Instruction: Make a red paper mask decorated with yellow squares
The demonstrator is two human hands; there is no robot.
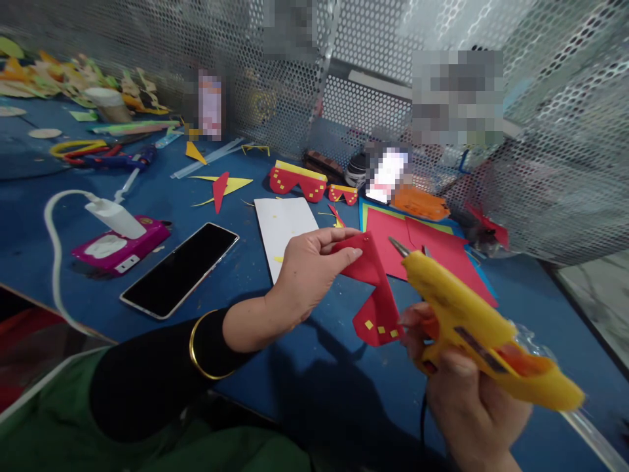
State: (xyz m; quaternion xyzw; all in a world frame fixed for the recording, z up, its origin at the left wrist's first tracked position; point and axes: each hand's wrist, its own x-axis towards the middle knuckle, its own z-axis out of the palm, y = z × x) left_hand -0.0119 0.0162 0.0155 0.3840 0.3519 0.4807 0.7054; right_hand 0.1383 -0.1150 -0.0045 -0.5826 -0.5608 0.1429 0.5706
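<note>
My left hand [307, 269] pinches the upper end of a red paper mask shape [376, 305], thumb on its face and fingers behind. Small yellow squares dot its lower lobe, and a shiny drop sits near the top edge. My right hand [466, 387] is wrapped round the handle of a yellow hot glue gun [457, 295]. The gun's metal nozzle points up and left, just right of the mask and apart from it. A clear glue stick [590, 436] sticks out of the gun's back. Fingertips of the right hand lie close to the mask's lower edge; contact is unclear.
White paper [287, 219], red sheets [388, 239] and two finished-looking red masks [297, 181] lie beyond my hands. A black phone [181, 269] and a magenta power socket [122, 246] with white cable are at left. Perforated metal panels [236, 98] edge the blue table [216, 341].
</note>
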